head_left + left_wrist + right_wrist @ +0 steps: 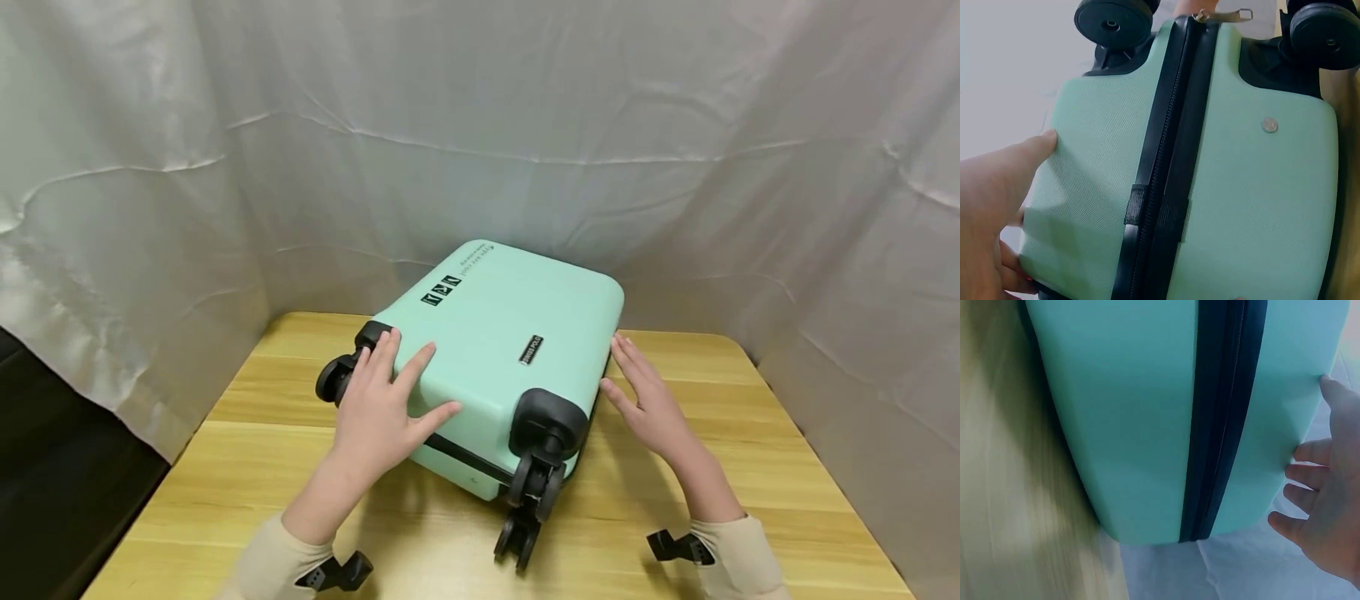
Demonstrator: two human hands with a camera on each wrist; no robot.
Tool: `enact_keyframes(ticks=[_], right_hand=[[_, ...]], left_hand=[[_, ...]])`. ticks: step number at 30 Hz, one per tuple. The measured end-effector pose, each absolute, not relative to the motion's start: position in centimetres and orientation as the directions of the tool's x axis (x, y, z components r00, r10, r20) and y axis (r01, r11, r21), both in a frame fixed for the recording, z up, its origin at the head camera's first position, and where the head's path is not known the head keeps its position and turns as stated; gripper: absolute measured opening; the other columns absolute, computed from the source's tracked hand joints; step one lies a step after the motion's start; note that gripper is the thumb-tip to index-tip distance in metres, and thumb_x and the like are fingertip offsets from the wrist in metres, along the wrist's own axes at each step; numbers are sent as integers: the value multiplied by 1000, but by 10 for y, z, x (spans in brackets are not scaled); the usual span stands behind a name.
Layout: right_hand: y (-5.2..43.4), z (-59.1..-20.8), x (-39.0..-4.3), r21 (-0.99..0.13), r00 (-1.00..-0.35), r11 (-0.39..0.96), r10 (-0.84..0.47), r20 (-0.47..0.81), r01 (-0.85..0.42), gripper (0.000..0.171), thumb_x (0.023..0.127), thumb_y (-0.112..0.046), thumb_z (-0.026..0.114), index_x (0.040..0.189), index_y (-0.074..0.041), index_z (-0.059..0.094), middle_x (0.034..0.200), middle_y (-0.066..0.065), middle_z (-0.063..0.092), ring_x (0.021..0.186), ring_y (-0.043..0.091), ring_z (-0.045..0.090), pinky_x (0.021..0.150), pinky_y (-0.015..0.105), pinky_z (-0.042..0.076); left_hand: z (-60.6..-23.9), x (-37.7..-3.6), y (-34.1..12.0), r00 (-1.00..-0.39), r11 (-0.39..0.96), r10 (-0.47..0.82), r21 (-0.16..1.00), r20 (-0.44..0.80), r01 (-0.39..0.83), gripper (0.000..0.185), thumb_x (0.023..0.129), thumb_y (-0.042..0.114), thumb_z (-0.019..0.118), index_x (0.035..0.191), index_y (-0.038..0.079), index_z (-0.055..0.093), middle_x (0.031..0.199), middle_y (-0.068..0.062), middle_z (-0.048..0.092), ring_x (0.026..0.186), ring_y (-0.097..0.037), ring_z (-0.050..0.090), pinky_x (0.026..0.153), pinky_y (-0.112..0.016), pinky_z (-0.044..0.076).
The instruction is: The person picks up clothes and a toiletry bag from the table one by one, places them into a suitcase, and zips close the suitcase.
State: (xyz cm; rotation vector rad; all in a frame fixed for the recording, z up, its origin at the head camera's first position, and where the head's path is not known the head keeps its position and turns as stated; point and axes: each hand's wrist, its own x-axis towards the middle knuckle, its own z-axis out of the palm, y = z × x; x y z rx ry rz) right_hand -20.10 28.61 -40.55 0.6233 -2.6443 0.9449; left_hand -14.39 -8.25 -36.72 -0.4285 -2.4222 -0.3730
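Observation:
A mint-green suitcase [487,333] lies flat on the wooden table, its wheeled end toward me and turned slightly. In the head view my left hand [378,417] rests spread on the near left edge, fingertips by the black corner guard [375,333]. My right hand [648,408] is at the right side, its straight fingers touching the upper edge. The left wrist view shows the wheel end with a black zipper [1163,144], a metal zipper pull [1229,17] and my thumb on the shell. In the right wrist view, fingertips [1310,453] lie along the suitcase's edge.
Black double wheels [536,487] stick out at the near corner, and another wheel [335,379] at the left one. Pale curtains [525,125] hang behind and beside the wooden table [750,433]. Dark cloth [60,467] shows at the left. Each sleeve carries a black strap.

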Motion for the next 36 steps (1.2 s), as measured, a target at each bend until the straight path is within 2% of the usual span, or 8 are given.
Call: enact_keyframes(ticks=[4,10,13,19,23,26,30,36], right_hand=[[283,-402,-188,-505,-844,692,-307,440,-515,62,99,-25,56,153,-9,30,161,14,26,150,33,20,119,56,21],[264,-389,-159,-390,-770,692,-390,506,-607,75,91,-33,66,153,-10,30,160,11,28,148,32,25,122,22,11],[254,-384,-151,-364,-757,692,-416,504,-623,86,86,-39,71,154,-11,27,161,9,26,149,31,25,119,14,5],[250,-383,-148,-299,-687,667,-445,574,-682,79,93,-49,59,152,-3,31,158,17,31,147,32,28,120,13,5],[250,-383,-154,-175,-570,642,-480,667,-746,80,98,-59,39,145,5,39,150,25,41,141,38,37,122,19,11],[251,-382,-160,-98,-509,640,-500,701,-763,82,98,-61,35,142,8,43,145,27,46,135,41,44,123,23,15],[258,-380,-168,-78,-494,630,-520,696,-773,81,99,-60,34,141,9,44,145,27,46,135,40,44,122,22,16],[280,-388,-187,-157,-493,549,-541,682,-821,81,99,-57,39,142,11,40,150,27,40,147,25,31,121,18,15]], left_hand=[[-369,-141,-77,-715,907,209,142,667,397,85,81,82,43,136,19,58,143,-30,46,134,-45,45,113,-58,32],[-367,-144,-81,-677,892,256,101,690,440,82,83,80,41,134,18,59,140,-29,50,134,-43,47,113,-58,33],[-364,-145,-91,-691,876,279,118,667,468,75,85,75,47,135,20,59,141,-25,52,135,-39,46,114,-58,32],[-354,-153,-115,-779,874,286,182,559,451,62,86,56,64,137,21,58,145,-14,52,139,-33,44,117,-58,25],[-347,-162,-130,-839,885,276,217,470,413,61,88,52,64,140,20,54,148,-15,48,141,-32,41,117,-60,23],[-345,-166,-136,-866,887,276,237,416,397,63,90,53,61,142,20,51,150,-17,44,142,-33,39,117,-59,23],[-348,-166,-135,-850,874,290,241,439,422,66,88,53,64,142,17,52,149,-20,45,139,-36,42,117,-55,25],[-356,-160,-123,-798,866,323,180,508,466,72,85,57,65,141,13,52,147,-22,46,136,-38,46,117,-54,28]])
